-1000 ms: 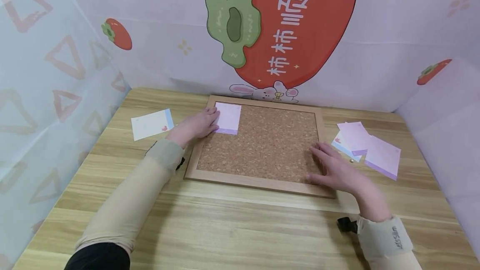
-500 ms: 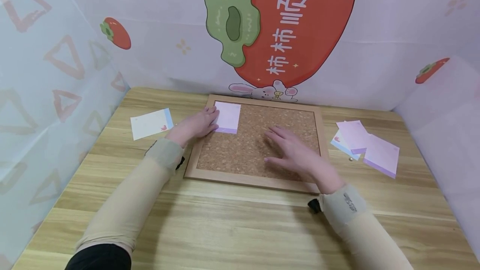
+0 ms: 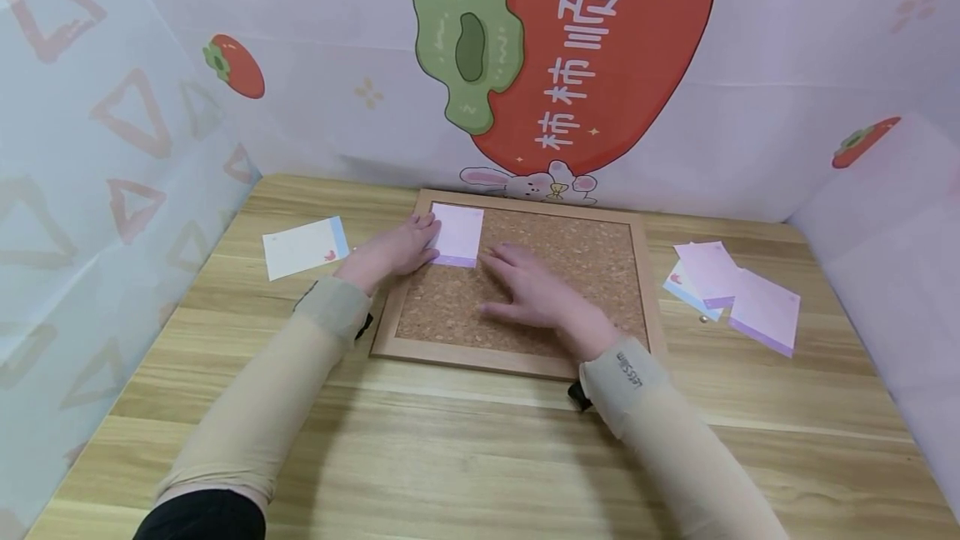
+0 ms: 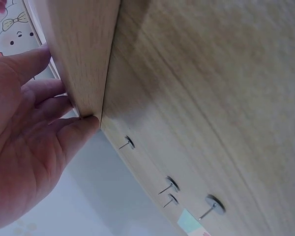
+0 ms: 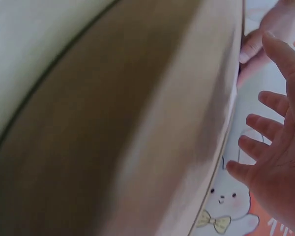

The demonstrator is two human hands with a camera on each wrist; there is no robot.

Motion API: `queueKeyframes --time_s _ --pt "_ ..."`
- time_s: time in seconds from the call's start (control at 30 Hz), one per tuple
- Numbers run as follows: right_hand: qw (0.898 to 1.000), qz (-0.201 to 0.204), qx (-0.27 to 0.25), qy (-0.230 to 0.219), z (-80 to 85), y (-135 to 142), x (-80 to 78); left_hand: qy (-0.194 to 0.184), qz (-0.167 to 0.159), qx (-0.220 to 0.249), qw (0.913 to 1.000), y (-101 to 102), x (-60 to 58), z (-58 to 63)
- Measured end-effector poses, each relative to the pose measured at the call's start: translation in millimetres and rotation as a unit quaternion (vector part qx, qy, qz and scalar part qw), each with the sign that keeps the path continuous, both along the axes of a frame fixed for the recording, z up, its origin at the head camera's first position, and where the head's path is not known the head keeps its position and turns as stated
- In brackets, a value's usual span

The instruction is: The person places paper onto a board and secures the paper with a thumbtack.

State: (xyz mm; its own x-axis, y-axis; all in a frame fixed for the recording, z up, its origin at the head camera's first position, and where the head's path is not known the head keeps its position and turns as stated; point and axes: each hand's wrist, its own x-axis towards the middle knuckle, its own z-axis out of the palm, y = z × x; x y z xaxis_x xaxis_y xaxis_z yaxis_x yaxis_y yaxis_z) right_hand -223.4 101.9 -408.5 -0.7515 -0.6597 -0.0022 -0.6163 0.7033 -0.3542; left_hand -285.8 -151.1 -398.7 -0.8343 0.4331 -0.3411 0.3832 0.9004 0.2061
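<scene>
A pink sticky note (image 3: 459,232) with a purple lower strip lies at the upper left of a wood-framed cork board (image 3: 600,282). My left hand (image 3: 401,246) rests on the board's left edge, its fingertips touching the left side of the note. In the left wrist view the left hand (image 4: 32,118) has its fingers against the wooden frame (image 4: 83,54). My right hand (image 3: 528,290) is over the cork just right of the note, holding nothing. Its fingers look spread in the right wrist view, where the right hand (image 5: 280,142) appears apart from the board.
Left of the board lies a white note (image 3: 300,248) with a blue strip. Overlapping pink notes (image 3: 765,311) and a white-blue note (image 3: 686,294) lie to the right, near a small metal tack (image 3: 703,320). Several flat-headed thumbtacks (image 4: 215,204) stand points-up on the table (image 4: 196,88).
My right hand has moved left from the board's right edge across the cork to beside the pink note. The left hand has stayed at the note's left side.
</scene>
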Motion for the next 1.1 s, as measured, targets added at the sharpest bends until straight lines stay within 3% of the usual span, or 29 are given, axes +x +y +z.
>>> queueKeyframes --time_s 0.5,0.9,1.1 --pt "0.999 -0.009 0.036 -0.029 -10.3 -31 -12.1 0.0 -0.002 0.009 1.0 0 0.4 -0.4" --pt "0.998 -0.006 0.052 -0.041 -11.2 -30 -15.9 -0.007 0.005 0.007 0.9999 3 -1.2 0.3" --pt "0.996 -0.002 0.064 -0.066 -8.5 -30 -17.6 -0.007 0.012 0.038 0.9992 -2 -2.5 -1.2"
